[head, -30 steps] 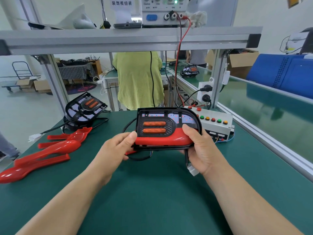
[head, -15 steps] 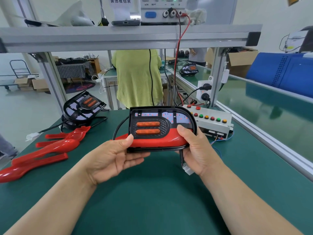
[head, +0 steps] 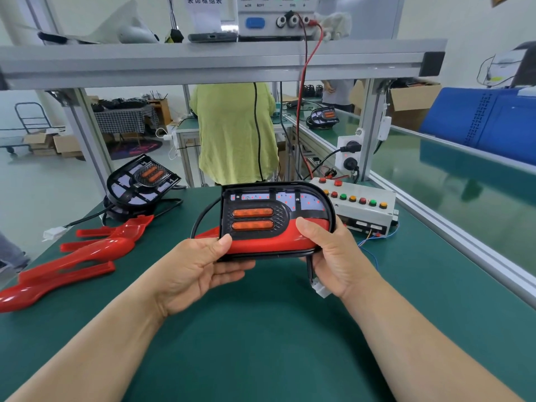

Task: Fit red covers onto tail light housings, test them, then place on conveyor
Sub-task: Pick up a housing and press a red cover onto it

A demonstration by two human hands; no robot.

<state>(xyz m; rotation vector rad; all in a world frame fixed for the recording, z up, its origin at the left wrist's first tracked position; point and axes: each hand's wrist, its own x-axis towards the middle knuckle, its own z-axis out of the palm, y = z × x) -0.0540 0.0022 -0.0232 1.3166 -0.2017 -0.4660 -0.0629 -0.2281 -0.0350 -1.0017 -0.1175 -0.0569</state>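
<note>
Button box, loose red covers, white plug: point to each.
button box (head: 349,212), head view, face below buttons
loose red covers (head: 97,250), head view, glossy middle
white plug (head: 320,290), head view, connector body

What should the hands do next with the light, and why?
Probably press the red cover down with both thumbs until it sits snug in the housing. The left hand and right hand both grip it, and the cover's left tip seems to poke past the housing's edge. The white plug hangs loose, so testing likely comes after.
</note>
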